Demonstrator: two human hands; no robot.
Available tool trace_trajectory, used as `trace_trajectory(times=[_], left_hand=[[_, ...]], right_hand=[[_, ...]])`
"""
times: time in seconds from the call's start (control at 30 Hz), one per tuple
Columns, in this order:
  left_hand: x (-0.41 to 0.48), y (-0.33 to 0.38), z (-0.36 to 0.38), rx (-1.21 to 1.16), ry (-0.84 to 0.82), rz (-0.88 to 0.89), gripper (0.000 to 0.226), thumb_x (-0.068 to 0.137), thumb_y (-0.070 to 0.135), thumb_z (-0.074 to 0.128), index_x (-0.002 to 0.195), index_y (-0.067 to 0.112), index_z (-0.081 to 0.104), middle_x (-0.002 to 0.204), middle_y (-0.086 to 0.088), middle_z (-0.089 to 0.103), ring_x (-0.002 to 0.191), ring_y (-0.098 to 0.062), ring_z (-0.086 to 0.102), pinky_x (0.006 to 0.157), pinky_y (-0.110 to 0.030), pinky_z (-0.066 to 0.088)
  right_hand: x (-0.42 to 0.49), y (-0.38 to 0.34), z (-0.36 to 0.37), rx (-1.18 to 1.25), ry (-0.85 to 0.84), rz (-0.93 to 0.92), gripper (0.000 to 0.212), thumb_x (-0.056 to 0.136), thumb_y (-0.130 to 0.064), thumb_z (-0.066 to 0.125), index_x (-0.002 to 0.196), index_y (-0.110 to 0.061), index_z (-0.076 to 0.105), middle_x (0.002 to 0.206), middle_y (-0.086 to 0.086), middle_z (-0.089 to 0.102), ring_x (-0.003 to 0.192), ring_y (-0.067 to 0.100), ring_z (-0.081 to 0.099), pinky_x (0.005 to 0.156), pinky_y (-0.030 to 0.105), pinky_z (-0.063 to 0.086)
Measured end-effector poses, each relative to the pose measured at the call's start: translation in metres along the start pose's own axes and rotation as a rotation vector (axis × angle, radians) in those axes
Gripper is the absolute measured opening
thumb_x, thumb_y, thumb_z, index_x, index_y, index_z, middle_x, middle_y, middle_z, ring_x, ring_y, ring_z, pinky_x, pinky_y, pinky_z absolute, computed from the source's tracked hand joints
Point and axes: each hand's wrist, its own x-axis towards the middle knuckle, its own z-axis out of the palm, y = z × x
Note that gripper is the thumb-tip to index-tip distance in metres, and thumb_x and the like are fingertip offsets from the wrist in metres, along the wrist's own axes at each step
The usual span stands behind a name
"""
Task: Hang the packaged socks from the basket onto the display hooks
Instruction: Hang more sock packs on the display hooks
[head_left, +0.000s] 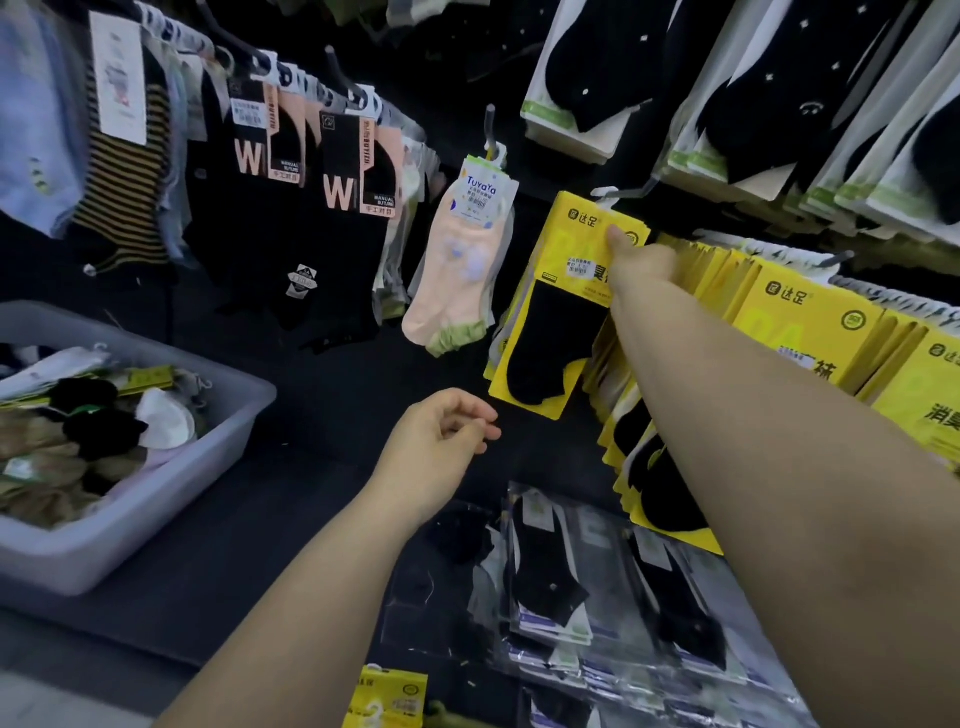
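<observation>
At the near left, a grey plastic basket (171, 493) holds a heap of loose packaged socks. The left hand (441, 441) hangs in mid-air at the centre, its fingers loosely curled and holding nothing. To its right and farther off, a yellow cardboard pack with a black sock (550, 332) is up at a metal display hook (621, 193). The right hand (639, 265) pinches the pack's top, thumb on the front and fingers behind.

1. The yellow pack (566, 244) is showing a black sock on its card.
2. The peach sock (457, 270) is carrying pale lilac spots and a green cuff.
3. The striped sock (124, 171) is running black and dull yellow bands.
4. The basket (156, 499) is looking pale grey-lilac.
5. The black packs (337, 171) are bearing peach panels and a peach W.
6. The black socks (597, 73) are showing tiny white dots.
</observation>
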Motion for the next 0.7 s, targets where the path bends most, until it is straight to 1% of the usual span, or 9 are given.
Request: trace_trajectory(times=[0.1, 0.17, 0.2, 0.3, 0.37, 0.43, 0.5, 0.6, 0.7], left_hand=[[-0.001, 0.001, 0.003, 0.017, -0.021, -0.012, 0.020, 0.095, 0.007, 0.051, 0.088, 0.020, 0.063, 0.088, 0.003, 0.072, 0.082, -0.008, 0.064, 0.079, -0.020, 0.050], [-0.005, 0.003, 0.003, 0.018, -0.028, -0.007, 0.019, 0.095, 0.006, 0.051, 0.089, 0.019, 0.063, 0.089, 0.002, 0.072, 0.083, -0.009, 0.064, 0.081, -0.021, 0.050], [-0.008, 0.005, 0.003, 0.023, -0.030, -0.005, 0.018, 0.095, 0.006, 0.050, 0.091, 0.019, 0.063, 0.089, 0.002, 0.072, 0.083, -0.009, 0.065, 0.081, -0.021, 0.050], [-0.021, 0.012, 0.000, 0.046, -0.040, -0.003, 0.020, 0.094, 0.004, 0.048, 0.096, 0.019, 0.061, 0.090, 0.004, 0.072, 0.083, -0.007, 0.066, 0.078, -0.018, 0.049], [-0.034, 0.016, -0.003, 0.078, -0.052, 0.002, 0.022, 0.093, 0.003, 0.047, 0.096, 0.021, 0.060, 0.089, 0.004, 0.072, 0.083, -0.006, 0.066, 0.079, -0.018, 0.049], [-0.049, 0.017, -0.007, 0.128, -0.074, 0.007, 0.022, 0.093, 0.004, 0.048, 0.094, 0.022, 0.060, 0.087, 0.005, 0.072, 0.082, -0.006, 0.066, 0.077, -0.017, 0.049], [-0.065, 0.014, -0.013, 0.178, -0.102, -0.005, 0.019, 0.093, 0.006, 0.050, 0.092, 0.023, 0.060, 0.085, 0.005, 0.072, 0.081, -0.008, 0.066, 0.074, -0.014, 0.048], [-0.094, 0.000, -0.024, 0.257, -0.127, -0.062, 0.018, 0.093, 0.006, 0.052, 0.091, 0.023, 0.059, 0.084, 0.005, 0.071, 0.083, -0.011, 0.066, 0.073, -0.014, 0.047], [-0.125, -0.018, -0.039, 0.320, -0.191, -0.155, 0.017, 0.092, 0.003, 0.053, 0.091, 0.019, 0.059, 0.086, 0.001, 0.071, 0.084, -0.018, 0.065, 0.072, -0.014, 0.047]], right_hand=[[-0.005, 0.007, 0.006, 0.057, 0.019, 0.021, 0.052, 0.091, -0.034, 0.060, 0.127, -0.001, 0.041, 0.126, 0.014, 0.055, 0.114, 0.031, 0.054, 0.086, 0.037, 0.042], [-0.020, 0.017, 0.003, 0.058, 0.011, 0.028, 0.052, 0.092, -0.031, 0.059, 0.130, -0.002, 0.036, 0.133, 0.014, 0.048, 0.119, 0.030, 0.048, 0.090, 0.036, 0.040], [-0.030, 0.024, -0.001, 0.067, 0.005, 0.020, 0.050, 0.093, -0.029, 0.058, 0.130, -0.004, 0.035, 0.133, 0.013, 0.046, 0.116, 0.028, 0.047, 0.088, 0.035, 0.039], [-0.069, 0.048, -0.016, 0.154, -0.062, 0.037, 0.043, 0.093, -0.025, 0.059, 0.130, -0.012, 0.041, 0.117, 0.006, 0.047, 0.094, 0.018, 0.045, 0.077, 0.029, 0.037], [-0.098, 0.067, -0.026, 0.194, -0.165, 0.089, 0.039, 0.092, -0.025, 0.060, 0.125, -0.014, 0.045, 0.111, 0.005, 0.048, 0.094, 0.017, 0.046, 0.075, 0.029, 0.039], [-0.125, 0.086, -0.033, 0.198, -0.266, 0.126, 0.031, 0.091, -0.024, 0.061, 0.118, -0.013, 0.050, 0.109, 0.007, 0.052, 0.097, 0.019, 0.050, 0.085, 0.034, 0.046], [-0.150, 0.105, -0.040, 0.181, -0.348, 0.146, 0.025, 0.091, -0.020, 0.062, 0.113, -0.011, 0.054, 0.099, 0.004, 0.055, 0.090, 0.015, 0.052, 0.093, 0.036, 0.047], [-0.185, 0.134, -0.048, 0.140, -0.440, 0.186, 0.022, 0.091, -0.015, 0.061, 0.110, -0.010, 0.054, 0.083, -0.003, 0.053, 0.072, 0.007, 0.049, 0.085, 0.035, 0.049], [-0.217, 0.168, -0.051, 0.118, -0.547, 0.265, 0.012, 0.091, -0.013, 0.061, 0.100, -0.012, 0.054, 0.080, -0.004, 0.053, 0.070, 0.007, 0.050, 0.074, 0.029, 0.050]])
